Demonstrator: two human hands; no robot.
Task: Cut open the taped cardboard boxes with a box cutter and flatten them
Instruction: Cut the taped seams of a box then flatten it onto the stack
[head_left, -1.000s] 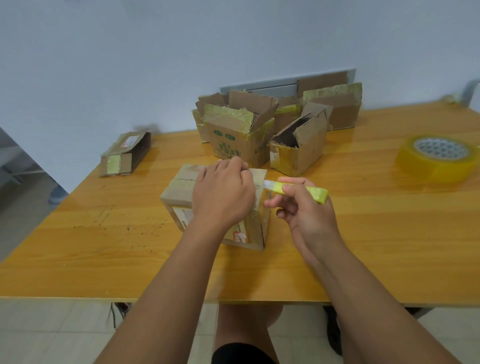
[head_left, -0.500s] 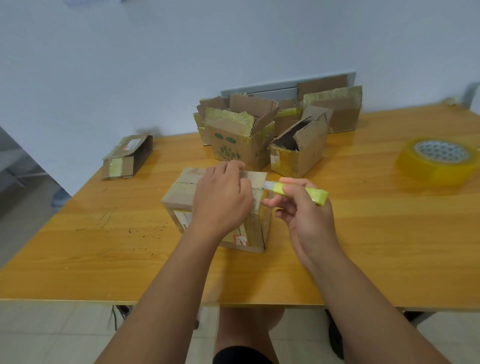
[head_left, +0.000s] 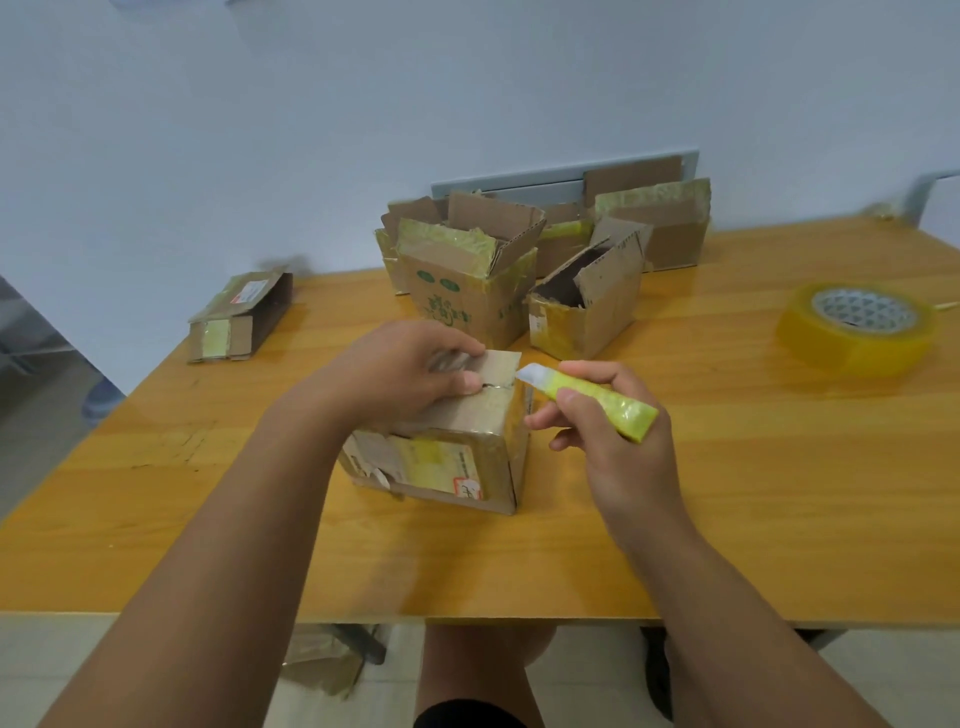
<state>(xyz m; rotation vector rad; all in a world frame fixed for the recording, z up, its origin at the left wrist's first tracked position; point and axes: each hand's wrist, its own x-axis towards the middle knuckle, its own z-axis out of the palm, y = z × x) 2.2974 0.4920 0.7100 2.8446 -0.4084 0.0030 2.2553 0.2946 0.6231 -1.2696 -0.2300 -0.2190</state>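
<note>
The left hand (head_left: 400, 374) covers most of the top of the taped box (head_left: 457, 452), hiding how far its seam is slit. The box cutter (head_left: 587, 397) blade tip is blurred. The picture's edges cut off the tabletop (head_left: 779, 519) on both sides.

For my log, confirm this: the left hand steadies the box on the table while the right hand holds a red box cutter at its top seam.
Wrong on colour only. The head view shows the box cutter is yellow-green, held in the right hand. The left hand does steady the box.
</note>
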